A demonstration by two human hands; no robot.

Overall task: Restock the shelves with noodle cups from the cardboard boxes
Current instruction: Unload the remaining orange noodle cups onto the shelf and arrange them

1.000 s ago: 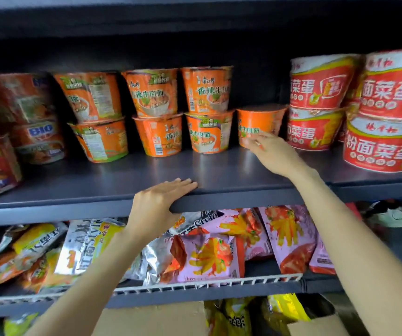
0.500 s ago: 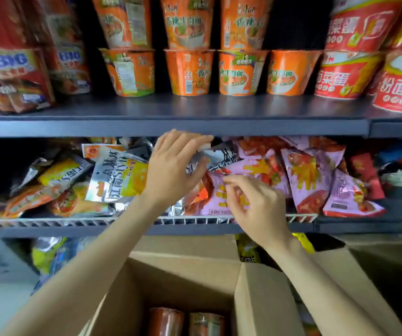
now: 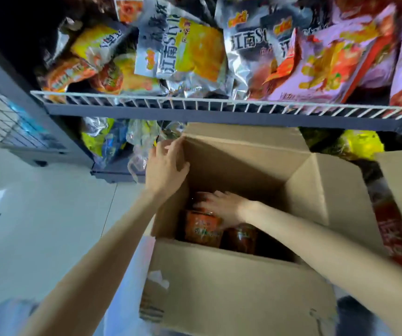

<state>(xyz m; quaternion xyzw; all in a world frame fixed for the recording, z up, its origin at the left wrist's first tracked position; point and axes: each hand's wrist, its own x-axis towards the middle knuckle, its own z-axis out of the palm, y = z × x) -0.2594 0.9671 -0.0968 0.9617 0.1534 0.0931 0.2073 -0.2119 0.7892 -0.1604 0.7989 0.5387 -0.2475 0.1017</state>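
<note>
Cardboard meets my left hand, its grip curled over the top corner of the cardboard box. Down inside, my right hand lies on the lid of an orange noodle cup, fingers spread over it; whether they clasp it I cannot tell. Another darker noodle cup stands just beside it. Above the box runs a white wire shelf rail, with snack bags piled behind it. Pale floor lies to the left.

L hand fingers curled, gripping; R hand reaching down, fingers spread, palm down.
</note>
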